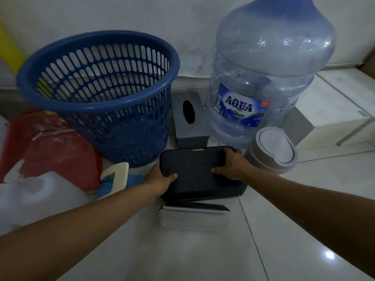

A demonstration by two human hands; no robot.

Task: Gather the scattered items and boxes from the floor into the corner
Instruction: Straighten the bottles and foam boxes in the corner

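both hands, left hand (160, 179) and right hand (233, 165), clasp one black box (194, 173), fingers curled over its ends; one blue basket (97, 94), one water jug (263, 78) behind.

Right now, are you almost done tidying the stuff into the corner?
Mostly, it looks like. Already by the wall: the blue basket, the big water jug, the grey tissue box and the little swing-lid bin. In hand: the left hand and right hand grip a black box just in front of them. Left: the clear container under it.
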